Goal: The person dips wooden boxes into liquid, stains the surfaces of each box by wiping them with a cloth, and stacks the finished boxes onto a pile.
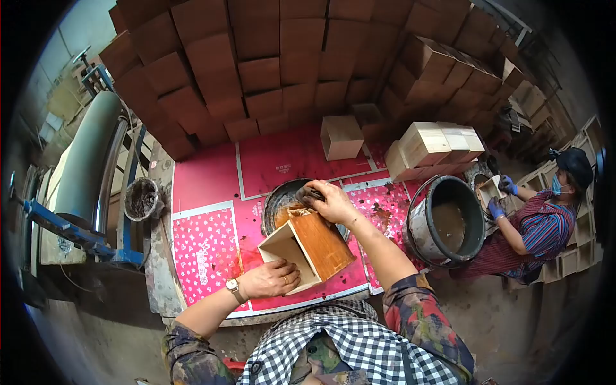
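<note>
An open wooden box (324,247) is tilted in front of me, its top side wet with orange-brown stain and its inside pale. My left hand (273,278) grips the box at its open end, with the fingers reaching in over the edge. Above the far end of the box, my right hand (331,203) is closed around a dark, stained rag or sponge (311,194); which of the two I cannot tell. Behind the box sits a round dark basin (269,205) smeared with brown stain, partly hidden by the box and my right hand.
Pink printed sheets (202,256) cover the table. Dark brown boxes (256,38) are stacked behind it. Pale boxes (423,147) and a bucket of murky liquid (447,221) stand right. A crusted pot (143,199) and a roller machine (90,160) are left. A co-worker (539,212) handles a box at right.
</note>
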